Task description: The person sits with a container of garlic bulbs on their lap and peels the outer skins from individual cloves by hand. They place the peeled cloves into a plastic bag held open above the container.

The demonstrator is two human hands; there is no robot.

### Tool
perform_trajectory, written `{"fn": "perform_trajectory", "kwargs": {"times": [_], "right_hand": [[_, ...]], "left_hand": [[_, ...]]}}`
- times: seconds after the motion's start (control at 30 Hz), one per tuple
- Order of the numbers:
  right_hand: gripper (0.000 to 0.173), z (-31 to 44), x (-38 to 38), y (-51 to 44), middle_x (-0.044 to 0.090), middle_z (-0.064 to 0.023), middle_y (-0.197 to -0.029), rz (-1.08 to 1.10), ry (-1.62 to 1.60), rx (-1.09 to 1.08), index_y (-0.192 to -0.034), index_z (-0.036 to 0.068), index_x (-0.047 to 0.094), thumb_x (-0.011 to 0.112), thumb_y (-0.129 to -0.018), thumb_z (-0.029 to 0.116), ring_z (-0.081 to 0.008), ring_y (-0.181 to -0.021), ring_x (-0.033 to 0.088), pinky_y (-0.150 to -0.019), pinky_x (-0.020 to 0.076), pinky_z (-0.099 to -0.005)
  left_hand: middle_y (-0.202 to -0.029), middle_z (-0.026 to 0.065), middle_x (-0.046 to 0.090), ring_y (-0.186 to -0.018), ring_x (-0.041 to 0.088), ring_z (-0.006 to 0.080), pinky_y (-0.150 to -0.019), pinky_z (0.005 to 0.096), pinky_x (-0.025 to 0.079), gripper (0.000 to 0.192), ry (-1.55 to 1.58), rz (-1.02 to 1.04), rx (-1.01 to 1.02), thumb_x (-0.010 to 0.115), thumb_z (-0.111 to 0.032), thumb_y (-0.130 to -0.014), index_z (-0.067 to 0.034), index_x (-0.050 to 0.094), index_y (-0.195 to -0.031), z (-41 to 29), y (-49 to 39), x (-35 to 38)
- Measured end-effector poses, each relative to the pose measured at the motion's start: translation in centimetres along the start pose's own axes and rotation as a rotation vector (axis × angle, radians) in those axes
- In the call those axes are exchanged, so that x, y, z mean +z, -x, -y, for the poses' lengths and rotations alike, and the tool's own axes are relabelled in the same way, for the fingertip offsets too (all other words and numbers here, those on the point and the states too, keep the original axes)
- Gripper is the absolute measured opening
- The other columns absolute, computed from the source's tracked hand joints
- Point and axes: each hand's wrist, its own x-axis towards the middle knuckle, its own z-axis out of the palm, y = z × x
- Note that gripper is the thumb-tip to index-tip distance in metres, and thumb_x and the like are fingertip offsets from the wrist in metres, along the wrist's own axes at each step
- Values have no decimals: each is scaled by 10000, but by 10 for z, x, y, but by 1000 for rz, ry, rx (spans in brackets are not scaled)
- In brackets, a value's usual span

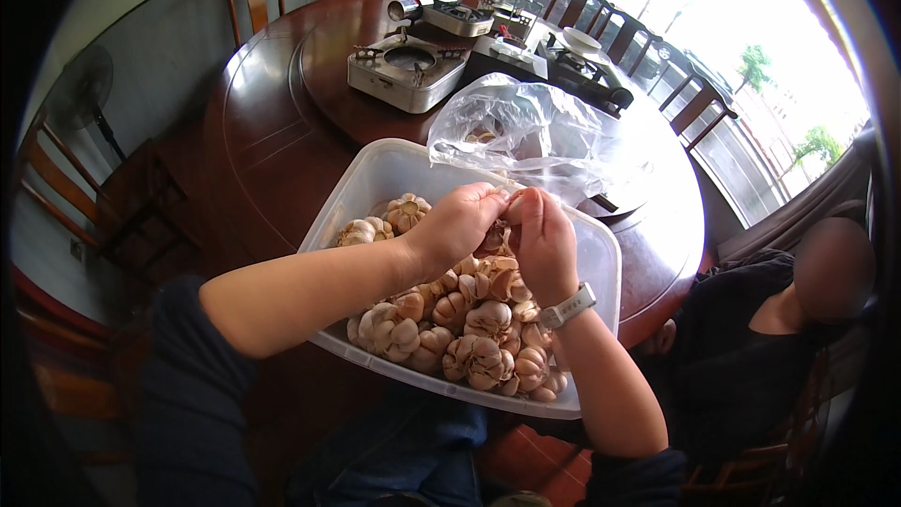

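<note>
Both hands meet above a translucent plastic tub [605, 274] filled with garlic bulbs [486, 320] and loose cloves. My left hand [459, 220] pinches a garlic clove [517, 210] from one side, thumb and fingertips together. From the other side, my right hand [545, 243] grips the same piece, a light-coloured watch [569, 305] on its wrist. Purplish garlic skin [495, 234] shows just below the fingertips. The fingers cover most of the clove, so its peeled or unpeeled state is unclear.
Behind the tub, a clear plastic bag [521, 127] lies on the round wooden table [246, 120]. Portable gas stoves [405, 81] and a metal gas canister [412, 9] stand farther back. A person in dark clothing [739, 338] sits at the right. Wooden chairs [77, 190] surround the table.
</note>
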Motion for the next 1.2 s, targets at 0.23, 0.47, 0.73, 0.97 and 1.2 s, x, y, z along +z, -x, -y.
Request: {"fn": "perform_trajectory", "kwargs": {"times": [0.23, 0.47, 0.73, 0.97, 1.2], "right_hand": [[295, 5, -16, -2, 498, 1, -589, 177, -482, 283, -741, 61, 506, 442, -923, 284, -71, -453, 460, -383, 348, -191], [174, 8, -11, 0, 544, -7, -681, 234, -189, 362, -880, 39, 466, 604, -818, 125, -75, -550, 523, -453, 407, -202], [319, 3, -7, 2, 557, -83, -769, 126, 156, -86, -970, -1, 521, 634, -801, 245, -149, -670, 545, -586, 453, -281], [214, 7, -10, -2, 606, -61, -887, 175, -476, 268, -948, -3, 538, 443, -932, 188, -97, -703, 593, -614, 470, -216], [218, 14, -20, -3, 594, -59, -881, 152, -879, 438, -1001, 37, 523, 421, -937, 219, -119, -727, 581, -608, 503, -259]], "left_hand": [[-845, 46, 599, -720, 578, 92, -633, 222, 482, 218, 50, 19, -88, 477, -190, -907, -6, 580, -962, -2, -3, -3], [-689, 9, 579, -595, 553, 60, -542, 185, 458, 273, -34, -151, 77, 517, -266, -894, -13, 603, -838, -8, -12, -21], [-760, 48, 613, -650, 566, 72, -613, 202, 492, 340, -225, -115, 136, 521, -320, -886, 9, 611, -878, -6, -5, -13], [-766, 38, 609, -666, 559, 67, -641, 202, 493, 281, -120, -17, 213, 474, -237, -917, 12, 604, -908, -6, 2, 0], [-743, 52, 622, -633, 567, 62, -538, 195, 459, 242, 7, 34, 224, 498, -168, -904, 49, 601, -877, -12, -1, -1]]}}
